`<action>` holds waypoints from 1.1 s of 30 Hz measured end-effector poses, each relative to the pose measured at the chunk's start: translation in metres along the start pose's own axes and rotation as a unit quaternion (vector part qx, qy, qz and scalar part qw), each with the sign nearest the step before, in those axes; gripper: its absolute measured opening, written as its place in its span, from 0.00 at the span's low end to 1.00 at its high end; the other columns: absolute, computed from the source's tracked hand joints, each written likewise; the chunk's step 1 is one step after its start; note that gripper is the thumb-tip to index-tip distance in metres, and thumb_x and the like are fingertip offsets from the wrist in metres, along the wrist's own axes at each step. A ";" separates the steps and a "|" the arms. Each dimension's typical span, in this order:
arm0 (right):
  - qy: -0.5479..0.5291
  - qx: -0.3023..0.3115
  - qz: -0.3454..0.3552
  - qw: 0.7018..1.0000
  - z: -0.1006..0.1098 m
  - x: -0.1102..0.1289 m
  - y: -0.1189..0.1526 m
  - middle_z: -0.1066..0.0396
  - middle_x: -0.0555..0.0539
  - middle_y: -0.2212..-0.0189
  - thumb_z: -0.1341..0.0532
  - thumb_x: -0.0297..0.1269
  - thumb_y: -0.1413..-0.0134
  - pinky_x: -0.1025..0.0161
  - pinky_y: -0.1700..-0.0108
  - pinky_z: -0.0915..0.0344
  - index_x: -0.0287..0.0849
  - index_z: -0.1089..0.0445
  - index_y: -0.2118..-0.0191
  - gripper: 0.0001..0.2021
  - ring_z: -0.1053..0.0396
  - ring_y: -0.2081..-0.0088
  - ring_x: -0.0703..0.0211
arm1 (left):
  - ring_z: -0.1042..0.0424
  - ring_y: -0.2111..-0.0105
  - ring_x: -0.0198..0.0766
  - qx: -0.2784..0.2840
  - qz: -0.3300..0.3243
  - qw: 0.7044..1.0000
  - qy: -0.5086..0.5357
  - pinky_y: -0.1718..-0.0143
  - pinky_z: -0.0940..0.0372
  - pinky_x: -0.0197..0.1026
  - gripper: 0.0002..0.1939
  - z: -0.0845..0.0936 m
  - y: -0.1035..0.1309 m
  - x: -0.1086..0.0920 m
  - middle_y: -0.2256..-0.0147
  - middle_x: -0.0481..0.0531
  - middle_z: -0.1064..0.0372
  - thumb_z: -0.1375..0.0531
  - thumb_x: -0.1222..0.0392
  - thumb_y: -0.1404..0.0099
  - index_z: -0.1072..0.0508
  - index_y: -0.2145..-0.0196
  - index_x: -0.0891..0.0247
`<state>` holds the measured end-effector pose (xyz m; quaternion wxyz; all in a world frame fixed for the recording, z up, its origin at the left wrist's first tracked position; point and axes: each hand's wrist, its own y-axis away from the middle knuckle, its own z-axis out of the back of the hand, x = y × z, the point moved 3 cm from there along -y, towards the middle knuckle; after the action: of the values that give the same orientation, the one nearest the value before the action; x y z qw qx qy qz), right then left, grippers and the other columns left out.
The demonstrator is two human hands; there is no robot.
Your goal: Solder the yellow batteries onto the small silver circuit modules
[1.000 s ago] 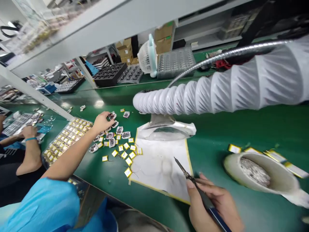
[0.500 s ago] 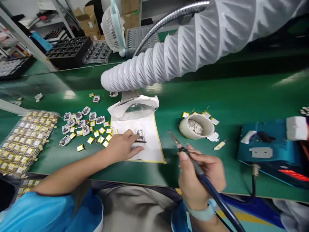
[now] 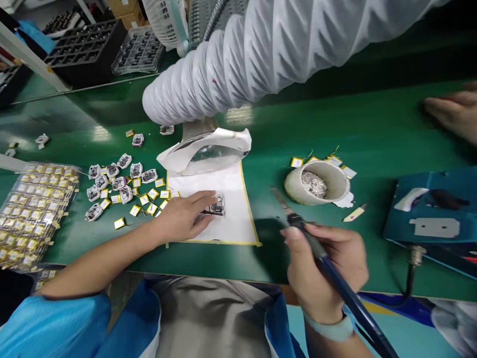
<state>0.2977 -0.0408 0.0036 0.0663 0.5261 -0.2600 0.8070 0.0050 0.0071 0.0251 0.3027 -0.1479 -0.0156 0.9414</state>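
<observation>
My right hand [image 3: 324, 268] is closed round the grip of a soldering iron [image 3: 316, 243], its tip pointing up and left over the green mat, apart from any part. My left hand [image 3: 182, 214] rests on a white sheet [image 3: 234, 226] edged with yellow tape. Its fingers pinch a thin dark tool [image 3: 209, 213], which looks like tweezers and is mostly hidden by the hand. Its tip lies at a small white device housing [image 3: 219, 204] with an exposed circuit board. To the right stands a round pot [image 3: 292, 189] filled with silvery shavings.
A grey ribbed duct [image 3: 223, 69] hangs above a magnifier lens [image 3: 212, 158]. Several housings [image 3: 119, 183] and battery cells [image 3: 144, 200] lie left, beside a battery tray [image 3: 33, 214]. A teal soldering station [image 3: 406, 204] stands right. Another person's hand [image 3: 454, 112] reaches in at the far right.
The view has shifted slightly. The housing sits closer against my left fingers, with the tool's tip at it. Another person's hand has come in at the right. My right hand keeps the iron.
</observation>
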 end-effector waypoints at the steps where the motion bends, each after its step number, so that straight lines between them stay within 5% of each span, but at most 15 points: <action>1: 0.000 0.033 -0.005 0.999 -0.006 0.012 0.002 0.19 0.47 0.62 0.24 0.48 0.35 0.55 0.59 0.22 0.47 0.23 0.57 0.13 0.18 0.62 0.51 | 0.14 0.49 0.42 -0.013 -0.007 1.000 -0.001 0.62 0.22 0.40 0.19 0.004 0.007 -0.001 0.38 0.59 0.20 0.41 0.50 0.18 0.25 0.36 0.58; 5: -0.045 0.144 -0.012 0.988 -0.037 0.043 0.001 0.17 0.51 0.66 0.27 0.46 0.31 0.64 0.69 0.26 0.49 0.24 0.57 0.09 0.20 0.70 0.58 | 0.19 0.66 0.37 -0.005 -0.030 0.999 -0.037 0.73 0.31 0.39 0.14 0.014 0.035 0.001 0.56 0.55 0.20 0.39 0.48 0.19 0.23 0.48 0.61; 10: -0.073 0.155 -0.006 0.985 -0.062 0.044 0.002 0.17 0.52 0.64 0.28 0.42 0.30 0.65 0.66 0.24 0.49 0.26 0.54 0.08 0.18 0.68 0.59 | 0.23 0.69 0.34 -0.015 -0.076 0.997 -0.021 0.73 0.35 0.38 0.06 0.014 0.037 0.004 0.62 0.49 0.22 0.43 0.64 0.21 0.27 0.58 0.59; 13: -0.069 0.139 0.007 0.988 -0.064 0.037 0.006 0.16 0.51 0.61 0.27 0.42 0.30 0.62 0.62 0.21 0.49 0.26 0.54 0.08 0.15 0.63 0.57 | 0.22 0.68 0.34 -0.041 -0.056 0.998 -0.011 0.72 0.36 0.39 0.04 0.018 0.023 0.003 0.62 0.48 0.22 0.40 0.61 0.22 0.27 0.58 0.59; 16: -0.053 0.101 0.008 0.993 -0.062 0.030 0.008 0.15 0.49 0.59 0.26 0.42 0.32 0.57 0.53 0.19 0.49 0.25 0.55 0.09 0.13 0.53 0.51 | 0.25 0.71 0.36 0.004 -0.030 0.999 -0.020 0.75 0.41 0.42 0.09 0.016 0.016 0.000 0.65 0.49 0.25 0.39 0.54 0.22 0.26 0.61 0.60; 21: -0.070 0.076 -0.008 0.995 -0.064 0.025 0.009 0.17 0.52 0.62 0.24 0.39 0.36 0.59 0.51 0.19 0.49 0.26 0.58 0.11 0.13 0.53 0.53 | 0.29 0.74 0.36 0.068 -0.029 0.997 -0.021 0.75 0.43 0.42 0.06 0.007 0.024 0.002 0.66 0.49 0.26 0.42 0.63 0.27 0.29 0.64 0.59; 28: -0.091 0.087 -0.029 0.992 -0.067 0.028 0.011 0.24 0.57 0.72 0.25 0.35 0.38 0.45 0.39 0.17 0.49 0.28 0.62 0.11 0.15 0.62 0.54 | 0.26 0.73 0.35 -0.035 -0.035 0.999 0.009 0.73 0.40 0.41 0.04 0.011 0.012 0.010 0.69 0.45 0.25 0.41 0.66 0.28 0.29 0.61 0.59; 33: -0.076 0.089 -0.038 0.992 -0.066 0.024 0.013 0.24 0.55 0.72 0.25 0.37 0.37 0.42 0.38 0.17 0.50 0.27 0.61 0.10 0.15 0.61 0.51 | 0.27 0.73 0.38 0.082 -0.044 0.996 -0.008 0.74 0.43 0.44 0.08 0.012 0.015 0.004 0.67 0.48 0.26 0.40 0.56 0.26 0.29 0.65 0.58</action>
<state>0.2284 -0.0240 -0.0002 0.0301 0.5991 -0.1710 0.7816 -0.0102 -0.0021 0.0337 0.3550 -0.1139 0.0531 0.9264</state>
